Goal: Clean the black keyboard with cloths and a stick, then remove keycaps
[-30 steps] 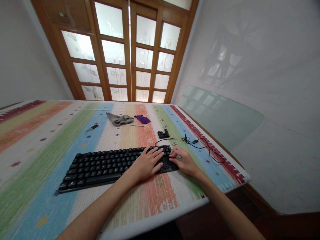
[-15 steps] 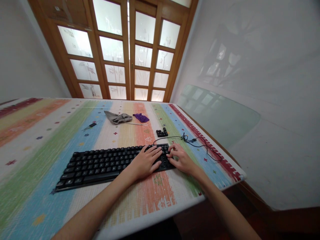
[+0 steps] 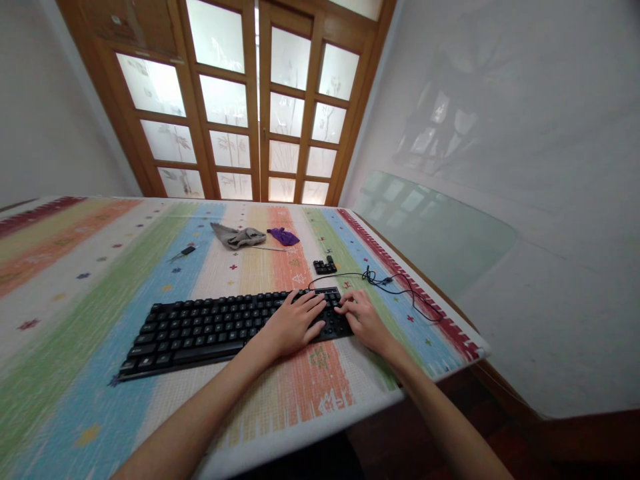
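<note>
Nothing is legible; markings (image 3: 214,322) on the keyboard (image 3: 205,333) seem too small.

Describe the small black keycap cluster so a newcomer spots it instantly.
On the striped tablecloth, find the long black keyboard. Just beyond its right end, near the tangled black cable, sits a small cluster of black keycaps. It is blocky and compact, unlike the thin cable or the crumpled purple cloth farther back.
</note>
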A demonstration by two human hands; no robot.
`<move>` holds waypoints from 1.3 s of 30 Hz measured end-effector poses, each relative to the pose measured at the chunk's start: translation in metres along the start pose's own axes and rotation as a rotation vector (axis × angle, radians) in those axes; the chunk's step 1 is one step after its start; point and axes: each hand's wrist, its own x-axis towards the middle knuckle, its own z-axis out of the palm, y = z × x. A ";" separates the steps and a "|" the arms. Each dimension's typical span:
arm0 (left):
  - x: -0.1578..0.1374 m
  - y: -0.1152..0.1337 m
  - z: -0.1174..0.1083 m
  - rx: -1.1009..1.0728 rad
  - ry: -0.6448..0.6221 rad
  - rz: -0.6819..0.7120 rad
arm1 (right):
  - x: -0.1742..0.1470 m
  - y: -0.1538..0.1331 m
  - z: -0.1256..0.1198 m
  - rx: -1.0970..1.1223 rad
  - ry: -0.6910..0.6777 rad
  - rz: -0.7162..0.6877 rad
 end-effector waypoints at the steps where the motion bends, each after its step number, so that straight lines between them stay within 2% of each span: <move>1: 0.000 0.000 0.000 0.002 0.006 0.004 | -0.001 0.001 0.000 0.004 0.001 0.008; 10: 0.000 -0.002 0.002 -0.011 0.031 0.003 | -0.005 0.000 -0.004 -0.009 -0.030 0.038; 13: -0.001 -0.001 0.003 -0.015 0.034 0.005 | 0.009 0.002 -0.009 -0.035 -0.050 -0.001; 17: -0.001 -0.001 0.006 -0.022 0.049 0.003 | 0.044 0.011 -0.009 -0.091 -0.004 -0.013; 20: -0.002 -0.001 0.006 -0.040 0.051 -0.008 | 0.078 0.021 0.000 -0.122 0.003 -0.016; 22: -0.002 -0.001 0.005 -0.051 0.050 -0.018 | 0.100 0.028 0.009 -0.155 -0.054 -0.015; 26: -0.003 0.000 0.001 -0.062 0.038 -0.025 | 0.133 0.043 0.026 -0.263 -0.119 0.079; 32: -0.002 0.000 0.000 -0.099 0.028 -0.028 | 0.149 0.056 0.040 -0.317 -0.123 0.158; 39: -0.001 0.000 -0.005 -0.094 0.003 -0.043 | 0.154 0.054 0.053 -0.392 -0.138 0.249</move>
